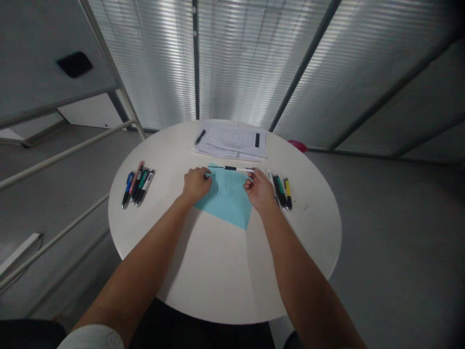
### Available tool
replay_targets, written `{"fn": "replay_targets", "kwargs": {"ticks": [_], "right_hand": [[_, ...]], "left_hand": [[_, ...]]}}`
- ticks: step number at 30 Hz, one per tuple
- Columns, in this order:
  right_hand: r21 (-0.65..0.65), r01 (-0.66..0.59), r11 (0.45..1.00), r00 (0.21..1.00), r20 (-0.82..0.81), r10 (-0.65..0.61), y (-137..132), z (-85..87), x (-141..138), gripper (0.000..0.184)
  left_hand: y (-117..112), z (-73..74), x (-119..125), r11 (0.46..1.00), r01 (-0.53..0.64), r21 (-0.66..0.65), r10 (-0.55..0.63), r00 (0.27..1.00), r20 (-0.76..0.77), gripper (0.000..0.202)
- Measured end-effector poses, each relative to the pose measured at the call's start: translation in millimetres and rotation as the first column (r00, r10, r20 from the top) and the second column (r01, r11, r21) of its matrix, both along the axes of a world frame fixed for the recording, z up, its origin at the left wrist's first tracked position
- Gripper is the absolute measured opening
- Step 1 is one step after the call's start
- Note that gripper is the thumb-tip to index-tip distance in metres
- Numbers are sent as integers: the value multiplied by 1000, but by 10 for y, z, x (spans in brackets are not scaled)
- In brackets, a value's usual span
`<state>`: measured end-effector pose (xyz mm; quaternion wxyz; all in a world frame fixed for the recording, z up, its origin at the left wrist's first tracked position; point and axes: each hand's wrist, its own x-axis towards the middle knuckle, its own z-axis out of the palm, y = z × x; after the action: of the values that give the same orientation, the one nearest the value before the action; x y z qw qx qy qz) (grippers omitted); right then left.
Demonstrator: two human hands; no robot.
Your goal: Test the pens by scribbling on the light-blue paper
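Note:
Over a light blue sheet of paper point(228, 196) with small marks on it, my two hands face each other. In the fingers of my right hand point(260, 191) is a white pen point(241, 169) with a black grip, lying level and pointing left. A thin dark refill point(216, 167) sticks out of the pen's left end, close to the fingertips of my left hand point(196, 184). The left fingers are curled together at the sheet's left edge. Something small and dark shows between them, too small to name.
Several pens point(140, 184) lie grouped on the left of the round white table point(218, 271). More pens point(279, 191), one yellow and black point(287, 194), lie by my right wrist. Papers point(232, 140) with a black pen point(200, 137) sit at the back. White rails point(69, 155) run along the left.

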<state>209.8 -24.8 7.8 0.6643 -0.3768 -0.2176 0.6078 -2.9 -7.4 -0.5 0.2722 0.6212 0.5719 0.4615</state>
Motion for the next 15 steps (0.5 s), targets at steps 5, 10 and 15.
{"fn": "replay_targets", "kwargs": {"ticks": [5,10,15], "right_hand": [[19,-3,1000,999,-42,3,0,-18,11,24],[27,-17,1000,999,-31,17,-5,-7,7,24],[12,-12,1000,1000,-18,12,-15,11,-12,23]], "left_hand": [[10,66,-17,999,17,40,-18,1000,12,32],[-30,143,21,981,195,13,-186,910,371,27],[-58,202,48,964,262,-48,-191,804,563,23]]}}
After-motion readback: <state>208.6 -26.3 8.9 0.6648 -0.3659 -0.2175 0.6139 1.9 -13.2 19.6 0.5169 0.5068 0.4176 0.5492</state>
